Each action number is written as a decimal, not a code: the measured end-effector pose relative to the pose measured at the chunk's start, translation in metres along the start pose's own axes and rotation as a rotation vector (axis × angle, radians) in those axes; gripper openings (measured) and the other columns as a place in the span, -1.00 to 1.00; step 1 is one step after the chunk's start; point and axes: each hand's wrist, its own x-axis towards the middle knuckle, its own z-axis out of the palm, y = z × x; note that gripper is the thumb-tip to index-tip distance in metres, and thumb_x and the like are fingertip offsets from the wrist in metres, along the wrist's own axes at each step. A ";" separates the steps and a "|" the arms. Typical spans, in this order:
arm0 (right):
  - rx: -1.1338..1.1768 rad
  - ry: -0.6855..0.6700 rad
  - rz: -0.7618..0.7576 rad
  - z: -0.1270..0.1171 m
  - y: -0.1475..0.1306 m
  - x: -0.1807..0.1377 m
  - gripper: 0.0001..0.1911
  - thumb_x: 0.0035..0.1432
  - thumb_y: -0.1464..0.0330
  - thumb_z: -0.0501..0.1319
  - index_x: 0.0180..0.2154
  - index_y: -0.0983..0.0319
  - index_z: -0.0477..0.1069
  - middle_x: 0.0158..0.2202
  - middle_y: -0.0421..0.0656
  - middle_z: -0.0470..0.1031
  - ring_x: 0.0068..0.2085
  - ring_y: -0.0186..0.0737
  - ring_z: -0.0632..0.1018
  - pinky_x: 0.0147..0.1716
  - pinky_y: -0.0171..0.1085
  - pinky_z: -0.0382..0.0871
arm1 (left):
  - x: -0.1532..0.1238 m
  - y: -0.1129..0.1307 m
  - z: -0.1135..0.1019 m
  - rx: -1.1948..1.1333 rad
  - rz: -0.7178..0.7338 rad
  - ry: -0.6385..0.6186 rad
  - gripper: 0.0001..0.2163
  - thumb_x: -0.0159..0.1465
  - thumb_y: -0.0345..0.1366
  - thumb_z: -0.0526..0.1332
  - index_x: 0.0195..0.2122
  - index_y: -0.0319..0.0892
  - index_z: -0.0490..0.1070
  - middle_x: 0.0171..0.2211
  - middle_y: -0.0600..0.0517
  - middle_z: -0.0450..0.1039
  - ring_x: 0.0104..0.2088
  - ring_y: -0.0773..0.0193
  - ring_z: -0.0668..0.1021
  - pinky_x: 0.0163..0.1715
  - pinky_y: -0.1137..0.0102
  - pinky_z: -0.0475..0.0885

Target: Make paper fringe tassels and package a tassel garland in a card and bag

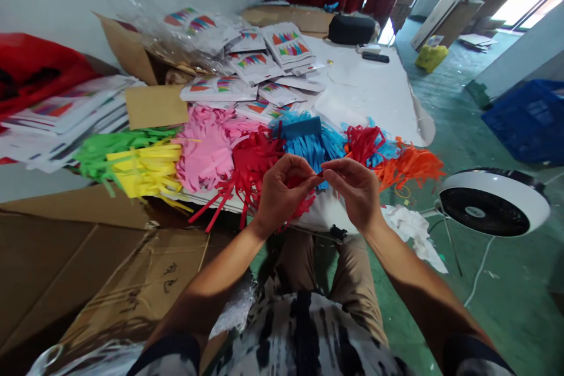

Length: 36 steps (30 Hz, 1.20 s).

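Note:
My left hand (pixel 282 194) and my right hand (pixel 355 188) meet in front of me, fingertips pinched together on a piece of red fringed paper (pixel 304 202) that hangs below my left palm. Just beyond them a row of fringed paper bundles lies along the white table (pixel 374 94): green (pixel 101 153), yellow (pixel 145 170), pink (pixel 207 150), red (pixel 251 167), blue (pixel 308 141), another red one (pixel 363 144) and orange (pixel 409 167).
Packs of printed cards in plastic sleeves (pixel 255 61) cover the far table. Flattened cardboard boxes (pixel 88 258) lie at my left. A white fan (pixel 493 202) stands on the green floor at the right, with a blue crate (pixel 529 120) behind it. A black case (pixel 352 29) sits at the table's far end.

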 end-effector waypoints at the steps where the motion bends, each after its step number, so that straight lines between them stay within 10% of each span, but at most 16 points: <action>1: 0.032 0.005 0.020 0.000 0.003 -0.001 -0.81 0.17 0.18 0.48 -0.20 0.10 0.65 -0.25 -0.20 0.66 -0.22 -0.26 0.61 -0.17 -0.25 0.50 | 0.000 0.000 0.001 -0.004 -0.002 -0.003 -0.64 0.11 -0.13 0.56 -0.28 -0.14 0.43 -0.37 0.09 0.56 -0.31 0.34 0.63 -0.25 0.47 0.55; 23: 0.254 0.043 0.135 -0.002 0.021 -0.015 -0.76 0.02 0.19 0.55 -0.33 0.10 0.58 -0.26 -0.21 0.66 -0.23 -0.25 0.63 -0.14 -0.22 0.54 | -0.003 -0.011 0.008 0.030 -0.118 -0.105 -0.74 0.18 -0.06 0.50 -0.28 -0.14 0.67 -0.35 0.00 0.66 -0.33 0.26 0.63 -0.31 0.41 0.53; 36: -0.173 -0.003 0.031 -0.019 0.008 -0.023 -0.72 0.27 0.09 0.38 -0.29 0.17 0.54 -0.34 -0.19 0.52 -0.29 -0.26 0.52 -0.25 -0.27 0.43 | -0.012 -0.005 -0.005 0.292 -0.064 -0.394 -0.68 0.43 -0.06 0.24 -0.33 -0.18 0.58 -0.40 0.01 0.59 -0.35 0.28 0.57 -0.29 0.44 0.42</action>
